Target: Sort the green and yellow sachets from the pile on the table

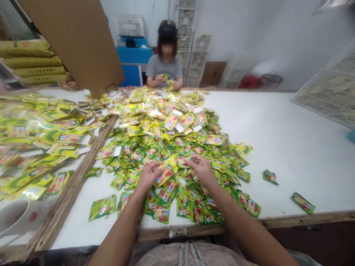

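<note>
from where i stood, the worker's left hand (pixel 150 175) pinched a yellow carton (pixel 164 176) above the near part of the heap. the right hand (pixel 202 169) had thumb and fingertips closed on the edge of a green packet (pixel 182 162), right beside the carton's upper end; i could not tell whether the packet was partly inside or only against it.

to my eye the likeliest trouble was a crumpled carton: it looked thin, and a plump packet pushed askew could catch its lip and bend it. the right hand's hold seemed slight, so a slip could lose the packet among the heaped green packets (pixel 198 213) below. both forearms passed low over these, and a careless sweep could send some off the table (pixel 263 129). 1 stray packet (pixel 303 202) lay near the front edge, the most exposed.

across from the worker, a co-worker (pixel 163 67) had both hands busy at the far end, so 2 people drawing from the heap could set the loose cartons (pixel 172 120) on top sliding. at the left, a white mug (pixel 23 218) stood close to more cartons, where a knock could tip it.
</note>
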{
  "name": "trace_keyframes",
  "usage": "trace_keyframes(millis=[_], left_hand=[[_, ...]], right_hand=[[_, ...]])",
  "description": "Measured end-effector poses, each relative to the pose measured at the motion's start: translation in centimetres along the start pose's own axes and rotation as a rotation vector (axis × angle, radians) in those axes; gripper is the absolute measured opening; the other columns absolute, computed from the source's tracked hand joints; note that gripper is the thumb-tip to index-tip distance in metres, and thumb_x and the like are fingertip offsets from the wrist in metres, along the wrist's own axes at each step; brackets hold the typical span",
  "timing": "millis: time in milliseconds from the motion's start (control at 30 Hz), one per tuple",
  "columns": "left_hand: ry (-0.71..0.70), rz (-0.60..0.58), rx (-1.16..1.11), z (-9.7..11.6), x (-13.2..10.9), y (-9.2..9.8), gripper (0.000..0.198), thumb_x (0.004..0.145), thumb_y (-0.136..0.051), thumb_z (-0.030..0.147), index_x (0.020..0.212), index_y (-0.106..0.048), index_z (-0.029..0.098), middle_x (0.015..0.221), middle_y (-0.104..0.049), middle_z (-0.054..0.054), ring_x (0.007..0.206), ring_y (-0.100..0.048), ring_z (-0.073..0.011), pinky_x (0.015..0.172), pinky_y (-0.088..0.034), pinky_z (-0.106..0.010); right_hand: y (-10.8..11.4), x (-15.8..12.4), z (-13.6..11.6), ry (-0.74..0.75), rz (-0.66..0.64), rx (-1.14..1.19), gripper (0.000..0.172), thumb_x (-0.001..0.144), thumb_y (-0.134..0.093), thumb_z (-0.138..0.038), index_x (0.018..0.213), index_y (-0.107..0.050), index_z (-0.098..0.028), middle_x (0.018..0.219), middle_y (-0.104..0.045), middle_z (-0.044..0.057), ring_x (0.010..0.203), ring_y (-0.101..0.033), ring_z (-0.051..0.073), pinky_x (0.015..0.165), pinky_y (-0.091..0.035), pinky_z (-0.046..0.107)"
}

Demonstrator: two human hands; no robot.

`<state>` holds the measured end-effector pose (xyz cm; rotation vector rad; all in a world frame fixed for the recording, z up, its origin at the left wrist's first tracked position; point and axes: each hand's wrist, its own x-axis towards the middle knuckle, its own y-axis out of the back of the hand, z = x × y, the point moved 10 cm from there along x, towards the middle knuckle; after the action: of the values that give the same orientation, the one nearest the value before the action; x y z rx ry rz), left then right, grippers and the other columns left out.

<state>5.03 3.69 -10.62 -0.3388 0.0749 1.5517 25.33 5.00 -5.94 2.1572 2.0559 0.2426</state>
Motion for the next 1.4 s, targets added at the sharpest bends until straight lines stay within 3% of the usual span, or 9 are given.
trace_keyframes(millis=[167, 467, 633, 733, 900, 1133, 1200, 1300, 1400], left_hand=[[0.008, -0.045, -0.097, 0.0, -0.2, -0.4, 0.038, 0.052, -0.081, 0.034, 0.083, -0.07, 0.014, 0.073, -0.072, -0.004, 0.066, -0.065, -0.0155, 0.067, -0.049, -0.025], [0.049, -0.086, -0.173, 0.3, -0.6, -0.7, 0.039, 0.052, -0.082, 0.032, 0.083, -0.07, 0.013, 0.071, -0.072, -0.005, 0.062, -0.064, -0.0148, 0.063, -0.047, -0.025], [0.018, -0.11, -0.12, 0.2, -0.5, -1.1, 0.036, 0.054, -0.08, 0.03, 0.085, -0.069, 0.014, 0.075, -0.073, -0.004, 0.067, -0.065, -0.0157, 0.066, -0.048, -0.025], [0.02, -0.087, -0.136, 0.2, -0.5, -1.2, 0.037, 0.053, -0.081, 0.027, 0.085, -0.068, 0.015, 0.077, -0.073, -0.003, 0.066, -0.066, -0.0148, 0.067, -0.049, -0.025], [0.011, -0.051, -0.199, 0.5, -0.6, -1.3, 0.041, 0.051, -0.082, 0.026, 0.086, -0.067, 0.015, 0.077, -0.073, -0.002, 0.067, -0.066, -0.0149, 0.069, -0.05, -0.026], [-0.003, -0.017, -0.199, 0.7, -0.5, -0.7, 0.037, 0.054, -0.08, 0.03, 0.086, -0.067, 0.015, 0.071, -0.072, -0.001, 0.062, -0.064, -0.0149, 0.064, -0.05, -0.026], [-0.045, -0.025, -0.128, 1.3, -0.7, -0.8, 0.035, 0.057, -0.078, 0.031, 0.085, -0.068, 0.014, 0.074, -0.072, -0.003, 0.065, -0.065, -0.0159, 0.065, -0.05, -0.026], [-0.099, -0.022, -0.021, 2.0, -0.9, -0.9, 0.032, 0.059, -0.076, 0.033, 0.084, -0.07, 0.013, 0.081, -0.072, -0.006, 0.074, -0.065, -0.0193, 0.07, -0.049, -0.028], [-0.111, -0.036, 0.01, 2.1, -0.9, -1.1, 0.032, 0.063, -0.073, 0.036, 0.085, -0.07, 0.013, 0.085, -0.072, -0.008, 0.079, -0.065, -0.0207, 0.074, -0.048, -0.029]], right_hand=[[-2.3, 0.2, -1.5, 0.049, -0.151, -0.048, 0.039, 0.066, -0.064, -0.051, 0.059, -0.04, -0.021, 0.054, -0.033, -0.006, 0.051, -0.032, 0.011, 0.05, -0.026, 0.024], [-2.2, 0.3, -3.2, 0.143, -0.257, -0.117, 0.034, 0.069, -0.062, -0.042, 0.058, -0.039, -0.02, 0.057, -0.032, -0.006, 0.054, -0.032, 0.011, 0.051, -0.027, 0.023], [-3.6, 0.1, -3.7, 0.145, -0.312, -0.224, 0.03, 0.068, -0.061, -0.037, 0.056, -0.039, -0.02, 0.054, -0.032, -0.006, 0.051, -0.031, 0.01, 0.049, -0.025, 0.022], [-4.4, 0.0, -3.4, 0.138, -0.278, -0.226, 0.026, 0.066, -0.063, -0.034, 0.056, -0.044, -0.019, 0.053, -0.037, -0.006, 0.051, -0.035, 0.01, 0.05, -0.029, 0.022], [-3.8, 0.0, -2.9, 0.14, -0.063, -0.199, 0.013, 0.067, -0.061, -0.031, 0.068, -0.061, -0.018, 0.059, -0.055, -0.002, 0.056, -0.048, 0.013, 0.055, -0.039, 0.025], [-5.2, -0.7, -3.3, 0.109, -0.212, -0.178, 0.029, 0.073, -0.06, -0.037, 0.094, -0.067, -0.018, 0.085, -0.067, 0.005, 0.079, -0.06, 0.02, 0.072, -0.047, 0.031], [-5.0, -0.9, -3.3, 0.121, -0.169, -0.21, 0.029, 0.069, -0.065, -0.039, 0.089, -0.066, -0.018, 0.081, -0.066, 0.003, 0.077, -0.058, 0.019, 0.071, -0.046, 0.03], [-6.9, -1.7, -2.5, 0.111, -0.3, -0.206, 0.021, 0.068, -0.067, -0.036, 0.081, -0.066, -0.019, 0.072, -0.062, -0.001, 0.069, -0.055, 0.016, 0.064, -0.043, 0.027], [-7.4, -1.9, -1.9, 0.076, -0.302, -0.149, 0.029, 0.064, -0.07, -0.033, 0.089, -0.064, -0.02, 0.077, -0.06, -0.001, 0.073, -0.053, 0.016, 0.066, -0.041, 0.027]])
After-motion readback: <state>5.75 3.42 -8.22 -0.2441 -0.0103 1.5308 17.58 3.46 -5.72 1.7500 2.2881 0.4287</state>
